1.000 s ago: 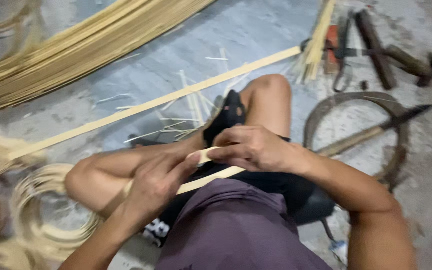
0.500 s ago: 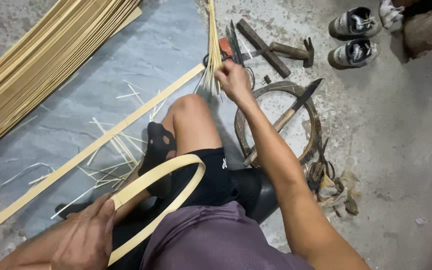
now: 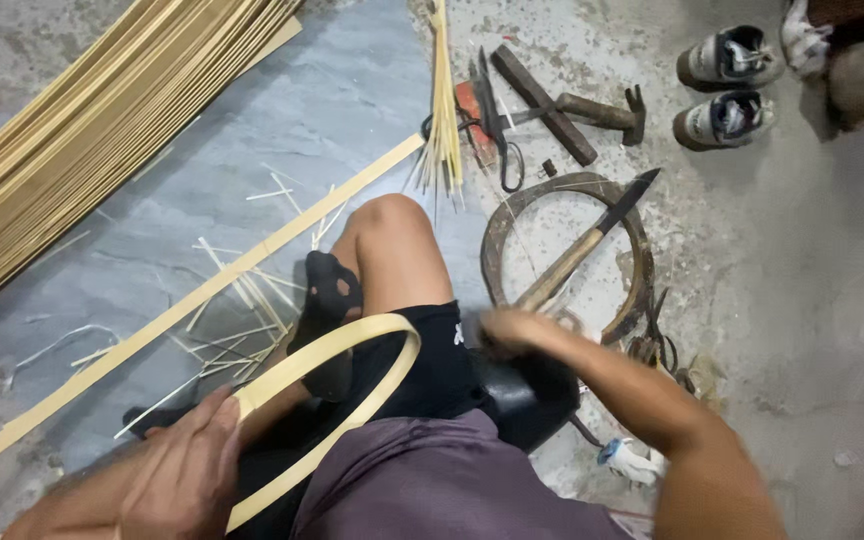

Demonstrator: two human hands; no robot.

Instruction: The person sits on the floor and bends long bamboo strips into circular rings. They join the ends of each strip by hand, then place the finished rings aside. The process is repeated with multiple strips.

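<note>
While the bent strip is being held in a loop, the head view is showing these points:

Left hand: the left hand (image 3: 177, 470) is clenching the near ends of the bamboo strip (image 3: 372, 335) at the near left, keeping the loop arching over the lap toward the bent knee; pinching both ends flat together is likely keeping the curve even.

Right hand: the right hand (image 3: 512, 328) is blurring at the centre right, just near the wooden handle of the knife (image 3: 577, 255); whether it is closing on anything I cannot tell.

Knife: it is lying across the metal ring (image 3: 500, 225) on the floor; taking it by the handle, blade pointing far, seems safest.

Surroundings: a bundle of thin splints (image 3: 442, 110) is lying far centre; a hammer (image 3: 602, 110) is lying far right; a long flat strip (image 3: 182, 310) is running diagonally at the left.
</note>
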